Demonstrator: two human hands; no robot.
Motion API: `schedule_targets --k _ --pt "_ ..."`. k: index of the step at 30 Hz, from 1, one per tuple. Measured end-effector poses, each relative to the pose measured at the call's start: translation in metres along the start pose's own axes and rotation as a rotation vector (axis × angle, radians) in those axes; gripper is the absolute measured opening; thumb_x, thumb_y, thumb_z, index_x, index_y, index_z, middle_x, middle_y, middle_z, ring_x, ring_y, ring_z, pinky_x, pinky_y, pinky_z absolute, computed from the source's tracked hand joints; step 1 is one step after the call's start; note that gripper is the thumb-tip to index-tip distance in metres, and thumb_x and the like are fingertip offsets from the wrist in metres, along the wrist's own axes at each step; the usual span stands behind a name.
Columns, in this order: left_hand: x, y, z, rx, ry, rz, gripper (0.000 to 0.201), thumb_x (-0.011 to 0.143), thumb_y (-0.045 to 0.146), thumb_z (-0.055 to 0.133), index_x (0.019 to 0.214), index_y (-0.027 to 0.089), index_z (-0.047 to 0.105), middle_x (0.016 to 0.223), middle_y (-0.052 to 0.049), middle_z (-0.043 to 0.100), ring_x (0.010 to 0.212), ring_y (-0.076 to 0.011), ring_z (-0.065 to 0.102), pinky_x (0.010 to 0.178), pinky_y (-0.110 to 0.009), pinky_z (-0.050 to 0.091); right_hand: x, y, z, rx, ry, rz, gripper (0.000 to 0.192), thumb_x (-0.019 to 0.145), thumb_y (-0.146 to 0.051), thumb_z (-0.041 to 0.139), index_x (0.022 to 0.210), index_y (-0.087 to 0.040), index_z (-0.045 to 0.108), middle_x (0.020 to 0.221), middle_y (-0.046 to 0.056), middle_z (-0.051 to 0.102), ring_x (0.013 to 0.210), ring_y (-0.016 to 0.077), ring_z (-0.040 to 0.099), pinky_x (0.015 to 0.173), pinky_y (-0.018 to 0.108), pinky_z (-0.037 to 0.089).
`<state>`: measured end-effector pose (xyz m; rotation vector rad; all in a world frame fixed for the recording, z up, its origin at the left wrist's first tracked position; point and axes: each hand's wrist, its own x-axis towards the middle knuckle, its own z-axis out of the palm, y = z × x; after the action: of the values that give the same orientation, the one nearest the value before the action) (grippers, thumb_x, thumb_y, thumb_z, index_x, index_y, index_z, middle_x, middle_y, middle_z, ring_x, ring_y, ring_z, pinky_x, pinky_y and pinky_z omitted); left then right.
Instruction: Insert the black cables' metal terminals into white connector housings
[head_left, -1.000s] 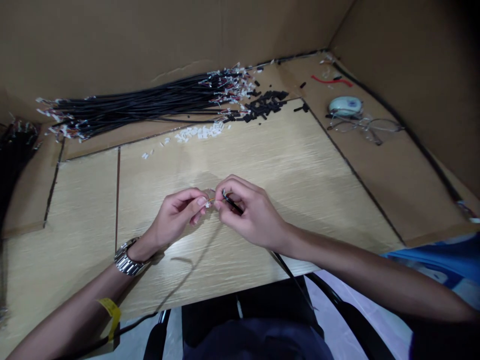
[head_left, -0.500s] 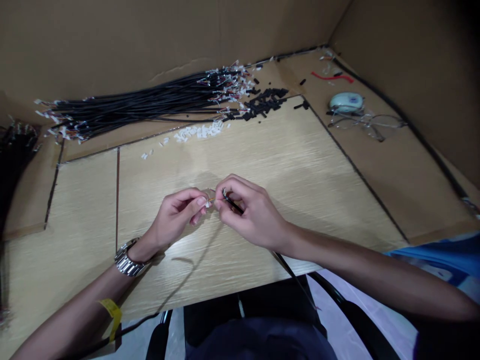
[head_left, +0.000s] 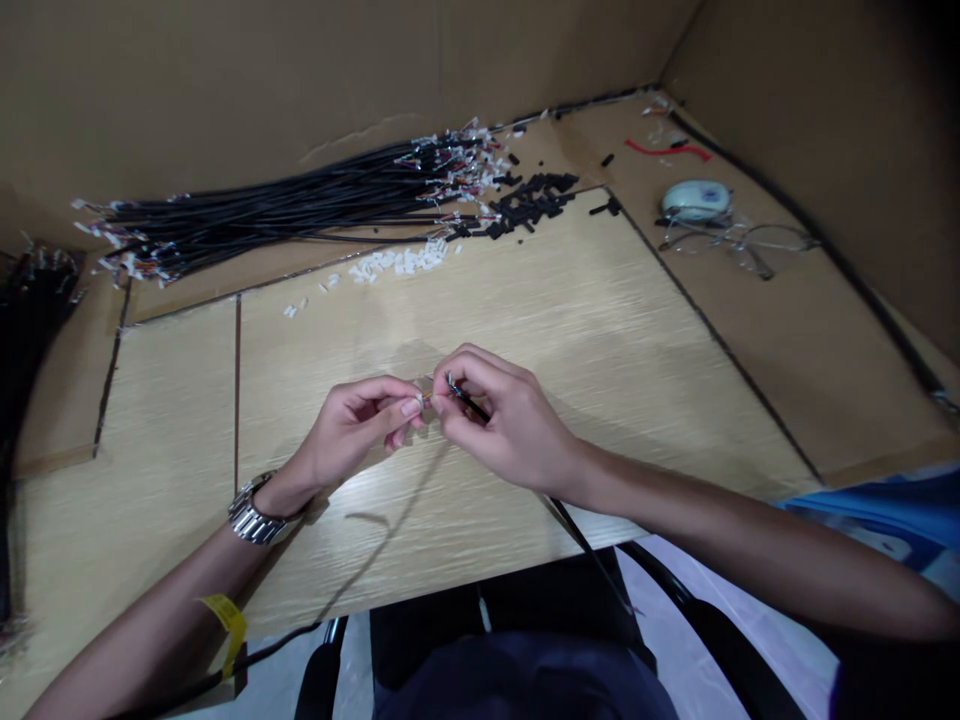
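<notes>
Dark cloth (head_left: pixel 517 680) covers the person's lap in front of the wood-grain tabletop (head_left: pixel 660 400), with a black chair armrest (head_left: pixel 322 660) to either side. By the tabletop's near left edge, yellow tape (head_left: pixel 231 625) clings to a dark cord (head_left: pixel 281 645). Over the tabletop's left part, a silver wristwatch (head_left: pixel 256 512) circles the left wrist.

Above the middle of the tabletop is the thin black cable (head_left: pixel 475 406), held in the right hand (head_left: pixel 506 415). Its lower length emerges under the right wrist and slants down past the tabletop's near edge; its stripped end lies along a slope, pointing up and left, away from the person. The right thumb and forefinger pinch thin wires (head_left: pixel 427 397) near that end. These bridge the small gap to the left hand (head_left: pixel 364 425), whose thumb and forefinger press together on them; a pale speck there is too small to identify.

Toward the tabletop's far edge lie loose white connectors (head_left: pixel 405 261), then short black tubes (head_left: pixel 531 205) at its far right corner. Beyond the far edge, a bundle of black cables (head_left: pixel 292 203) stretches lengthwise left to right. Right of the tabletop sit wire-framed glasses (head_left: pixel 742 243), a pale mouse-shaped object (head_left: pixel 696 200) and, farthest, a red strip (head_left: pixel 667 150).
</notes>
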<state>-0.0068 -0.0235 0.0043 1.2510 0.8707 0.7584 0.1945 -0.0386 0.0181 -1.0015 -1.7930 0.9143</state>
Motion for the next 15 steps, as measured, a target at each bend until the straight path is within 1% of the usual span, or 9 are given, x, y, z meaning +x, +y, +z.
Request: schedule_targets --k 3,7,15 --pt "0.0007 0.0031 -0.0009 -0.018 -0.015 -0.039 0.012 0.087 0.026 0.071 0.084 0.016 0.076 0.069 -0.002 0.069 0.051 -0.0049 0.055 0.049 -0.014 0.048 0.0000 0.0004 0.0005 -0.013 -0.002 -0.010 0.008 0.083 -0.009 0.057 0.081 -0.016 0.055 0.080 -0.001 0.055 0.064 0.0080 0.049 0.058 0.021 0.038" --pt "0.0020 0.0049 -0.0012 -0.037 -0.020 -0.052 0.013 0.087 0.027 0.071 0.083 0.016 0.076 0.069 -0.002 0.070 0.051 -0.0047 0.055 0.049 -0.014 0.047 -0.0001 0.0020 0.0011 -0.038 -0.015 -0.024 0.006 0.085 -0.011 0.056 0.082 -0.017 0.055 0.082 0.000 0.057 0.068 0.0098 0.052 0.060 0.022 0.040" --pt "0.0004 0.0055 0.0003 0.007 -0.039 -0.084 0.013 0.087 0.027 0.071 0.083 0.015 0.075 0.069 -0.002 0.070 0.053 -0.0054 0.057 0.051 -0.014 0.048 -0.0003 0.0040 0.0013 -0.039 -0.047 -0.037 0.008 0.089 -0.012 0.053 0.083 -0.016 0.055 0.084 0.002 0.057 0.072 0.0112 0.054 0.064 0.024 0.042"
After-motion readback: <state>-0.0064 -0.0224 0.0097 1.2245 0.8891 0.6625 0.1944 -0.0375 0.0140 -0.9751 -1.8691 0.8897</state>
